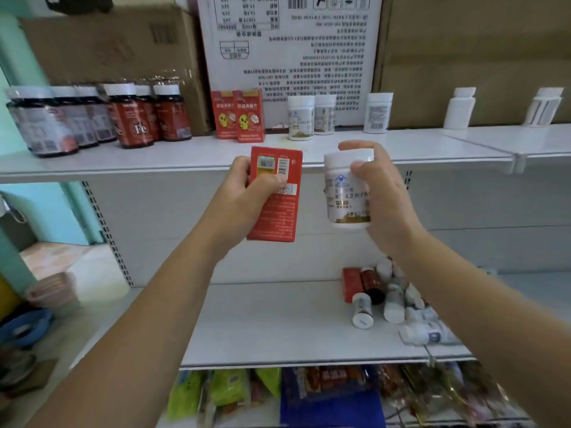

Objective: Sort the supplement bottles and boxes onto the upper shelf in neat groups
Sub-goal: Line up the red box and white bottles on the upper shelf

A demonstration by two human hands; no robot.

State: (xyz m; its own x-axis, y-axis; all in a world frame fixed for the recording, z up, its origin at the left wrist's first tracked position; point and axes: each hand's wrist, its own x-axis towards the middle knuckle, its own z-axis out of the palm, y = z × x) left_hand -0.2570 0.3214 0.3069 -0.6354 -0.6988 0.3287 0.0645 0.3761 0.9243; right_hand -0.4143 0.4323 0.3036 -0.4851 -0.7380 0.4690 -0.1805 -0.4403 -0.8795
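Bottom shelf: blurred green, blue and dark food packets [324, 393] along the front edge, nearest the camera.
Lower shelf: white metal lower shelf [278, 329], bare on its left and middle; near its right edge lies a loose heap of small white plastic bottles, a dark bottle and a red box [389, 301], most on their sides, touching one another.
Left hand: left hand [244, 196] closed around a tall red cardboard box [275, 196], thumb across its barcode face, box upright and raised before the front edge of the upper shelf.
Right hand: right hand [383, 193] wrapped around a white plastic bottle with a white cap and gold-printed label [346, 189], upright, just beside the red box but apart from it.
Upper shelf: white upper shelf [191, 156]. Toward its left end, dark bottles with red "Fe" labels and white caps [102, 118] stand grouped; at the middle, two red boxes with yellow cartoon figures [238, 115], touching; right of them, two white bottles with gold-printed labels [310, 117], then single white bottles [378, 112] spaced well apart toward the right end.
Behind: brown and white printed cardboard cartons [290, 57] against the back edge.
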